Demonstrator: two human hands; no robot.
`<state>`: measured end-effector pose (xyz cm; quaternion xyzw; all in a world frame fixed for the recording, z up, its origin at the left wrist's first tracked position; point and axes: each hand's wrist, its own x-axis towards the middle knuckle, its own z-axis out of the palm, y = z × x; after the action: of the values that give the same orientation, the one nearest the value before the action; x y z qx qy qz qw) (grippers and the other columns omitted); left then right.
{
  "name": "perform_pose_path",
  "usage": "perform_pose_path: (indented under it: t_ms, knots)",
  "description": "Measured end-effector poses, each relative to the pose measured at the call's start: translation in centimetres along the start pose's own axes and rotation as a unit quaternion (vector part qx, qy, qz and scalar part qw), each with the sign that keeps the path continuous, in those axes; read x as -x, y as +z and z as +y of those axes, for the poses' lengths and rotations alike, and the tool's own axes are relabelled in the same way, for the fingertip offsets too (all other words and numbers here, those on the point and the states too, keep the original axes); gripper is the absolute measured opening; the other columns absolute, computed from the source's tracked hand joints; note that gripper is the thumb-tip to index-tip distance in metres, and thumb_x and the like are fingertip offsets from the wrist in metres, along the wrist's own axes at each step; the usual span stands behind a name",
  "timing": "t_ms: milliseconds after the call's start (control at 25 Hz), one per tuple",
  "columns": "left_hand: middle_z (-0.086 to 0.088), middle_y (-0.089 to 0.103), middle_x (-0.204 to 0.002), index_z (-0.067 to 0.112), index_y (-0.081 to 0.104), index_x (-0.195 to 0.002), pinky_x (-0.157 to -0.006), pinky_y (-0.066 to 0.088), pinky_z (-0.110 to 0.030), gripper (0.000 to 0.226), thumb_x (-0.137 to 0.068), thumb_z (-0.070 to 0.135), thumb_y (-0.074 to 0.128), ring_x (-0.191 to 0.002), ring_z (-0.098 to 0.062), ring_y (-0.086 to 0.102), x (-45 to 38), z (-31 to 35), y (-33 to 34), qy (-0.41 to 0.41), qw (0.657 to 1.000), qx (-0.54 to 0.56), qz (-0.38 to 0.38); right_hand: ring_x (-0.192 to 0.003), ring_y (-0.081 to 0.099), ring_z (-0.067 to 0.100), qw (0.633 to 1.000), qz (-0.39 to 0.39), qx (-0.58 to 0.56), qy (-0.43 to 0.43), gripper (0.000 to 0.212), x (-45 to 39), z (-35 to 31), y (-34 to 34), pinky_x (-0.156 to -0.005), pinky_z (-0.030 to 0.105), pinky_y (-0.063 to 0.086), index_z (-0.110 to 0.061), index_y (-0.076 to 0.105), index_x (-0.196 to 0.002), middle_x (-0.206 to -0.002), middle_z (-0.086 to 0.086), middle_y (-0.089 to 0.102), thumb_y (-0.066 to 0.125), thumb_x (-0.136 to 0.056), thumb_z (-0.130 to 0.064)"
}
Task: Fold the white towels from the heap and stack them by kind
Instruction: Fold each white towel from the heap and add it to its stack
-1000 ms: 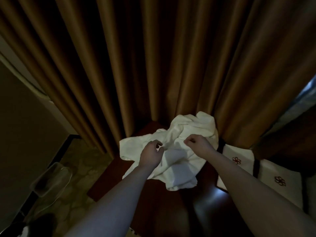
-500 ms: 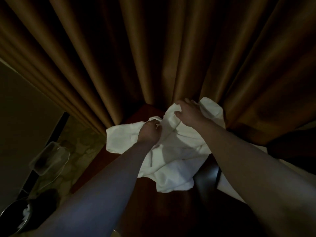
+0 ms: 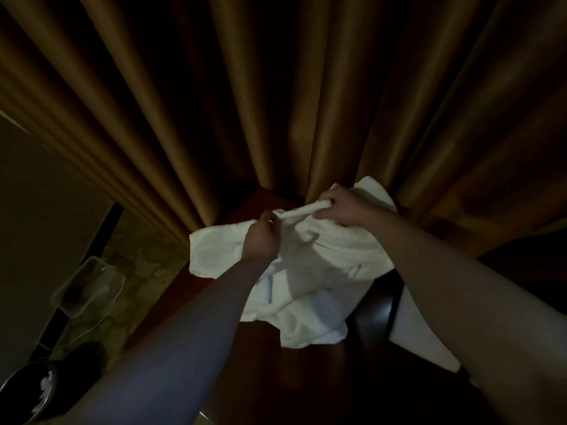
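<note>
With both hands pinching one rolled edge of the towel heap (image 3: 306,271) at the surface's (image 3: 352,378) twelve o'clock, left hand (image 3: 260,240) and right hand (image 3: 343,207) should probably draw apart along it to find corners.

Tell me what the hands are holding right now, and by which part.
Both hands grip the white towel by a bunched edge at its top: the left hand pinches one end, and the right hand curls its fingers round the other.

Dim, murky frame — heavy shadow, soft focus, wide-angle bending at edges.
</note>
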<state>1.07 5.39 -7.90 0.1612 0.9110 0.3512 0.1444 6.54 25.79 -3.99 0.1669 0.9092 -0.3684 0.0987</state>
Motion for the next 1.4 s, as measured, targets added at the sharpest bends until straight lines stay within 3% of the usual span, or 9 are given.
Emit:
perform_pose_path:
  t_ms: [160, 280, 400, 600, 800, 960, 1160, 1280, 1400]
  knots:
    - [-0.008, 0.064, -0.095, 0.014, 0.054, -0.105, -0.074, 0.050, -0.036, 0.016, -0.101, 0.024, 0.042, -0.085, -0.026, 0.061, 1.9, 2.2, -4.8, 0.070, 0.998, -0.001, 0.006, -0.072, 0.051, 0.011, 0.996, -0.024, -0.082, 0.003, 0.030, 3.9, -2.9, -1.5, -0.057, 0.011, 0.041, 0.007, 0.063, -0.084, -0.101, 0.008, 0.051, 0.063, -0.090, -0.022]
    - [-0.007, 0.064, -0.092, 0.016, 0.054, -0.104, -0.070, 0.048, -0.035, 0.016, -0.101, 0.028, 0.043, -0.084, -0.026, 0.062, 4.1, 4.1, -8.3, 0.113, 0.993, 0.017, -0.001, -0.083, 0.056, 0.015, 0.997, 0.013, -0.080, -0.009, 0.020, 7.1, -5.1, -2.9, -0.070, 0.029, 0.049, -0.001, 0.069, -0.081, -0.108, 0.005, 0.052, 0.066, -0.087, -0.019]
    - [-0.003, 0.064, -0.085, 0.017, 0.054, -0.099, -0.068, 0.046, -0.033, 0.015, -0.100, 0.029, 0.045, -0.080, -0.020, 0.061, 7.2, 5.9, -11.6, 0.158, 0.987, 0.038, 0.008, -0.087, 0.059, 0.016, 0.993, 0.066, -0.089, -0.026, 0.014, 11.2, -7.8, -4.2, -0.070, 0.024, 0.052, -0.002, 0.070, -0.085, -0.110, 0.002, 0.054, 0.067, -0.086, -0.016]
    - [0.006, 0.054, -0.066, 0.017, 0.053, -0.096, -0.056, 0.037, -0.028, 0.016, -0.100, 0.031, 0.046, -0.062, -0.009, 0.051, 12.7, 8.3, -15.5, 0.213, 0.974, 0.069, 0.043, -0.072, 0.059, 0.007, 0.976, 0.146, -0.153, -0.045, 0.010, 20.1, -12.9, -5.4, -0.062, 0.019, 0.045, -0.010, 0.071, -0.082, -0.084, 0.001, 0.065, 0.065, -0.088, -0.016]
    - [0.003, 0.051, -0.065, 0.019, 0.053, -0.090, -0.056, 0.036, -0.026, 0.016, -0.100, 0.030, 0.048, -0.060, -0.009, 0.046, 18.4, 9.3, -16.8, 0.247, 0.964, 0.092, 0.029, -0.066, 0.048, 0.018, 0.966, 0.189, -0.169, -0.051, 0.022, 28.3, -14.7, -3.9, -0.058, 0.023, 0.041, -0.005, 0.065, -0.076, -0.072, 0.009, 0.054, 0.062, -0.090, -0.022]
    - [0.000, 0.059, -0.074, 0.020, 0.054, -0.091, -0.060, 0.042, -0.031, 0.016, -0.100, 0.033, 0.047, -0.069, -0.013, 0.054, 22.1, 10.0, -15.5, 0.274, 0.958, 0.083, 0.004, -0.066, 0.059, 0.011, 0.949, 0.156, -0.272, -0.027, 0.020, 34.4, -13.3, -2.7, -0.059, 0.022, 0.045, -0.011, 0.069, -0.081, -0.070, -0.002, 0.064, 0.064, -0.090, -0.028]
    - [0.002, 0.060, -0.077, 0.021, 0.055, -0.093, -0.062, 0.042, -0.032, 0.016, -0.099, 0.034, 0.047, -0.072, -0.014, 0.055, 26.2, 11.5, -12.0, 0.334, 0.940, 0.032, -0.064, -0.059, 0.059, 0.009, 0.980, 0.109, -0.140, 0.091, 0.030, 40.2, -8.3, -1.0, -0.059, 0.024, 0.044, -0.012, 0.069, -0.065, -0.058, -0.005, 0.063, 0.071, -0.083, -0.036]
    - [0.001, 0.062, -0.077, 0.020, 0.055, -0.092, -0.065, 0.044, -0.034, 0.015, -0.098, 0.033, 0.048, -0.073, -0.016, 0.057, 28.1, 12.8, -10.2, 0.363, 0.929, 0.028, -0.072, -0.077, 0.067, 0.022, 0.976, 0.111, -0.154, 0.110, 0.031, 44.2, -5.1, -1.6, -0.072, 0.032, 0.049, -0.006, 0.073, -0.081, -0.079, 0.007, 0.072, 0.072, -0.081, -0.037]
    - [0.010, 0.058, -0.075, 0.025, 0.054, -0.088, -0.062, 0.039, -0.024, 0.012, -0.098, 0.030, 0.050, -0.074, -0.013, 0.056, 29.9, 13.9, -7.8, 0.366, 0.926, 0.016, -0.091, -0.095, 0.067, 0.029, 0.964, 0.126, -0.204, 0.110, 0.021, 48.6, -2.3, -3.3, -0.085, 0.037, 0.050, -0.010, 0.074, -0.094, -0.096, 0.011, 0.072, 0.070, -0.083, -0.028]
